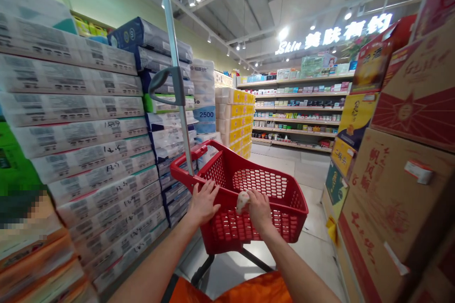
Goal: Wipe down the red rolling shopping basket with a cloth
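A red plastic shopping cart (265, 182) with a perforated basket stands right in front of me. My left hand (204, 202) lies on its near rim, fingers spread over the edge and thumb apart. Farther right along the same rim, my right hand (259, 208) is closed around a small whitish crumpled thing with coloured spots (242, 202); it looks like cloth, but I cannot tell for certain. From the cart's left end a tall metal pole (172, 33) rises, with a grey loop handle (167, 86) attached. No goods show in the visible part of the basket.
Tall stacks of wrapped paper packs (88, 118) line the left side, close to the cart. Cardboard cartons (398, 194) are piled on the right. Ahead, tiled floor (280, 163) leads to shelves (295, 104) of small packaged goods under a lit sign.
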Tool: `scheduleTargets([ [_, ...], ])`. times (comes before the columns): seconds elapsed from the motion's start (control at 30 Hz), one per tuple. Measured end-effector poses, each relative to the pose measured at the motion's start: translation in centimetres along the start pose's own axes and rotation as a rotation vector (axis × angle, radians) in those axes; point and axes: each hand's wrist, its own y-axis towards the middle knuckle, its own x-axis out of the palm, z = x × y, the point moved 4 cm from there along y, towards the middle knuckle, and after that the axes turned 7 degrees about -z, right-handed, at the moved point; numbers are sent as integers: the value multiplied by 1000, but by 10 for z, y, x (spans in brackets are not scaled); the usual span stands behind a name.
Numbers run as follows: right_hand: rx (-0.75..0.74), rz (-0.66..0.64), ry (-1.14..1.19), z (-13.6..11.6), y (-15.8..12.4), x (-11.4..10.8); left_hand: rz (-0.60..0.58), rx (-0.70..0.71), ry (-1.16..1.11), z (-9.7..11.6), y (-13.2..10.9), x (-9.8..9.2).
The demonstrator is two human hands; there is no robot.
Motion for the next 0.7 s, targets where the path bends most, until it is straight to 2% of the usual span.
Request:
scheduleTargets([
  [0.17,-73,13,17,-36,-5,3,8,-41,36,11,-8,3],
  [0.23,-65,19,14,-38,-4,1,-1,-41,55,12,-11,3],
  [0.3,-41,11,-6,-21,-7,-2,-10,-44,76,13,-13,3],
  [0.43,76,39,-95,54,-31,-15,-31,-79,91,13,-13,3],
  [0.53,252,105,-178,100,-50,-21,-28,-77,91,14,-13,4],
  [0.6,317,126,-210,108,-55,-20,-17,-78,91,15,-14,5],
  [0.7,214,91,-222,101,-54,-12,-6,-84,90,14,-15,5],
])
